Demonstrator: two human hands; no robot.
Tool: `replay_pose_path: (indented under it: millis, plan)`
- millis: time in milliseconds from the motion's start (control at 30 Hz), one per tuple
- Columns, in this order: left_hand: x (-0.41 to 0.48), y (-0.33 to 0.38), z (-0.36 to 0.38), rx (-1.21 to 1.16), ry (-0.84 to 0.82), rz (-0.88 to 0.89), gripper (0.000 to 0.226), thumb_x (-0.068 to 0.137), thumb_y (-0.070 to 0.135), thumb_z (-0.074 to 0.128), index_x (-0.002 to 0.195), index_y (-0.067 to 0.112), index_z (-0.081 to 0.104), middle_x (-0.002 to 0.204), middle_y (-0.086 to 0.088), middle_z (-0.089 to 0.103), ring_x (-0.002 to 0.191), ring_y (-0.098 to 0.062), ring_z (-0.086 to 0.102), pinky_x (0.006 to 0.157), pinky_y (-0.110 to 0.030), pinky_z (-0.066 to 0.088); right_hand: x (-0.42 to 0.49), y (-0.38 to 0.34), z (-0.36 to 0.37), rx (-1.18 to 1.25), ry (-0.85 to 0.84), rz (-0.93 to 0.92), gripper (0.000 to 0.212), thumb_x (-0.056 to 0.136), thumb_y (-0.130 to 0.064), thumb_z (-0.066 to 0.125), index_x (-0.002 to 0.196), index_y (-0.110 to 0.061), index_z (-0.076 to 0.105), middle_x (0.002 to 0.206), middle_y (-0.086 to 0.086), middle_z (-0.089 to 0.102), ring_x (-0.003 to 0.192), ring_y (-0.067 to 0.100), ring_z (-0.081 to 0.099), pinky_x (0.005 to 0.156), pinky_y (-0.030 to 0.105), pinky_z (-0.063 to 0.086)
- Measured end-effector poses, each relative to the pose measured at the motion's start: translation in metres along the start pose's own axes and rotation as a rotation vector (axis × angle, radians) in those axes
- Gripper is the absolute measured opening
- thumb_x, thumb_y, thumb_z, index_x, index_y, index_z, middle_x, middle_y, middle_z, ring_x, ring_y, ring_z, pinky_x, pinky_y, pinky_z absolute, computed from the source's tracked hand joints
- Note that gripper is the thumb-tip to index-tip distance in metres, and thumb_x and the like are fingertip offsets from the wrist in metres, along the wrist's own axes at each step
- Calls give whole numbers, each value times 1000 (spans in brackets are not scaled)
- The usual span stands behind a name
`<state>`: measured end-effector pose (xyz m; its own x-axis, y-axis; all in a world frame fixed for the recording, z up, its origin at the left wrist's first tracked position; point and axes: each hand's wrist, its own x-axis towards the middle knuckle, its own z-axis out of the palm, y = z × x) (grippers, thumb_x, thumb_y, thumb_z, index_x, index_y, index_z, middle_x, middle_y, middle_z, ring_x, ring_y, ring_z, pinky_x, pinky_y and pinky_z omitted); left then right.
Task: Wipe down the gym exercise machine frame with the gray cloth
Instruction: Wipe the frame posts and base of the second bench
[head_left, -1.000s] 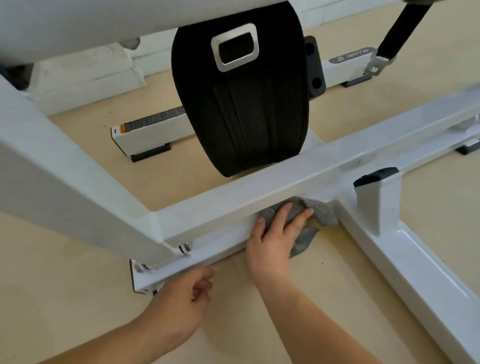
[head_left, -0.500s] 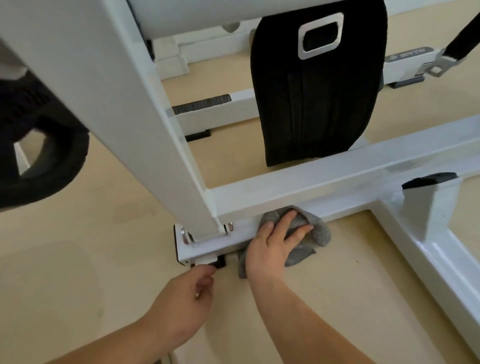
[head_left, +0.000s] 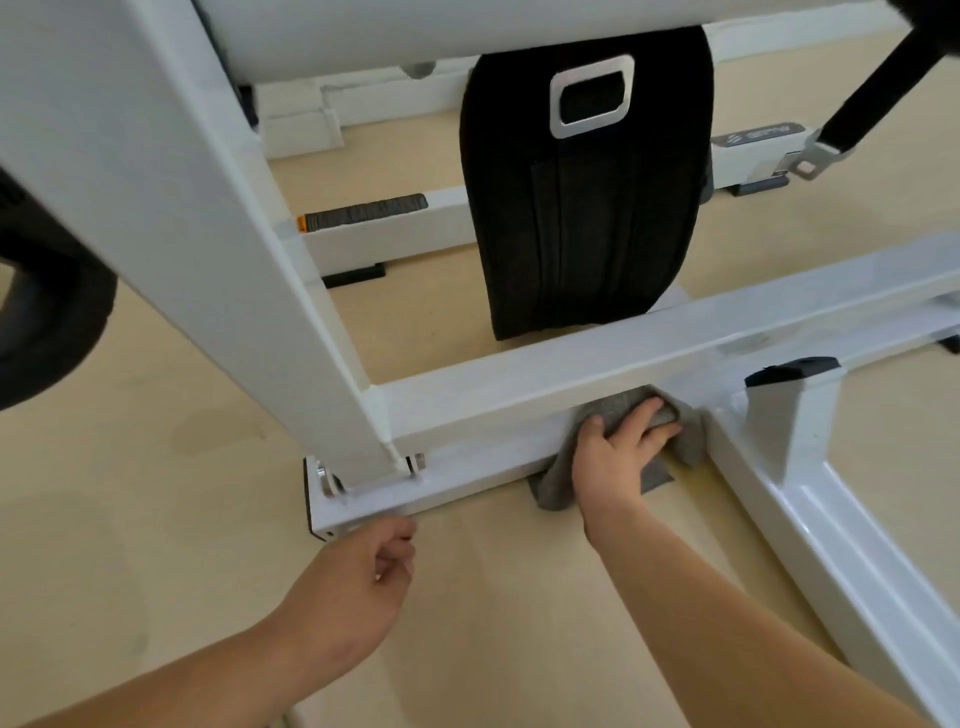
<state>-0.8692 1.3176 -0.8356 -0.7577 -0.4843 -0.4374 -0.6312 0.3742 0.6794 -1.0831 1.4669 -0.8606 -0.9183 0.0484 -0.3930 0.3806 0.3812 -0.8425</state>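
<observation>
— Right hand (head_left: 618, 457), head view: how was it set?
— Fingers lay spread and nearly straight over the gray cloth (head_left: 558, 486), pressing it against the lower bar of the frame (head_left: 467, 470) rather than clasping it. The cloth sat bunched under the fingers, its lower edge trailing on the floor (head_left: 156, 519) beside the heel of the hand.
— And the left hand (head_left: 358, 577)?
— Loosely curled, grasping nothing, near the bar's end and well to the left of the right hand. Contact with the bar could not be told.
— Which step was this?
— Judged as wiping the lower bar, where the side rail (head_left: 831, 545) joined just beyond the fingertips. The next stroke probably called for firm palm pressure and a slide along the bar, or over the joint onto the rail.
</observation>
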Motion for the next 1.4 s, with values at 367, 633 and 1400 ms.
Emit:
replay_pose_path:
  millis: [367, 633, 1400]
  plan:
    - [-6, -6, -2, -12, -9, -14, 33, 94, 1, 58, 104, 30, 73, 95, 13, 77, 93, -7, 71, 87, -31, 54, -126, 33, 78, 68, -427, -187, 87, 105, -20, 49, 160, -34, -16, 159, -4, -44, 155, 16, -18, 121, 24, -2]
    - [-6, -6, 1, -73, 20, -132, 28, 95, 11, 66, 106, 37, 67, 95, 11, 77, 94, -2, 70, 83, -18, 46, 4, 8, -32, -60, -104, -81, 78, 109, -37, 42, 162, -33, -16, 166, -9, -31, 158, 22, -8, 125, 43, 8]
    - [-53, -17, -27, -83, 135, -355, 38, 94, 14, 57, 130, 22, 62, 101, 7, 74, 82, -5, 68, 59, -11, 42, -176, 15, 123, 83, -278, -64, 83, 107, -22, 51, 163, -23, -11, 170, -3, -20, 157, 15, 2, 109, 10, 8]
